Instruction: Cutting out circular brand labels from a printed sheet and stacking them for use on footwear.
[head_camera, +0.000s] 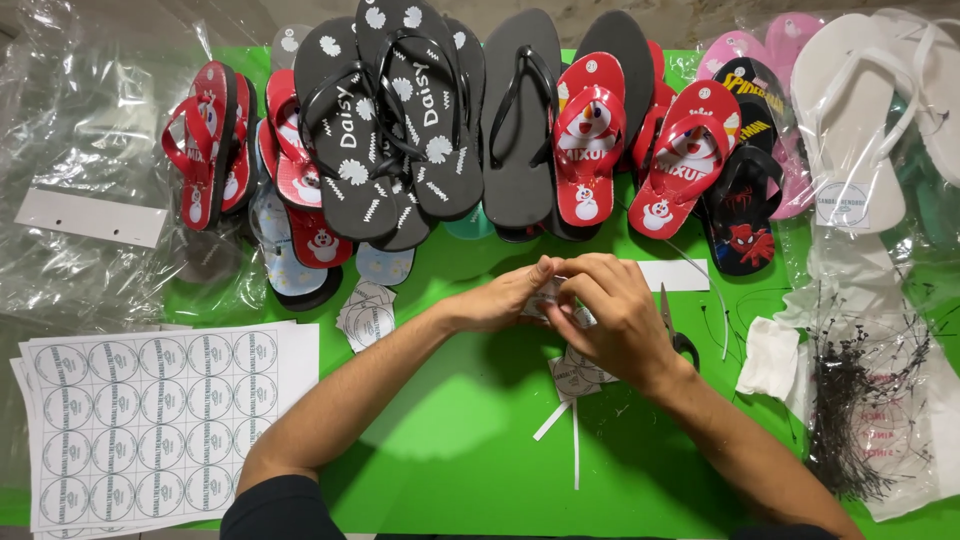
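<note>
Round paper label (553, 296) pinched between the fingers of both hands, left hand (500, 298) and right hand (612, 312) meeting above the green counter (450, 440), cut labels (578, 372) beneath, scissors (676, 330) just beside the right hand, flip-flops (520, 120) behind.

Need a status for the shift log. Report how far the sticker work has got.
Done: a pile of cut round stickers lies on the green table. In hand: left hand and right hand pinch a small sticker piece. Left: full sticker sheets uncut; flip-flops lie unbagged.
</note>
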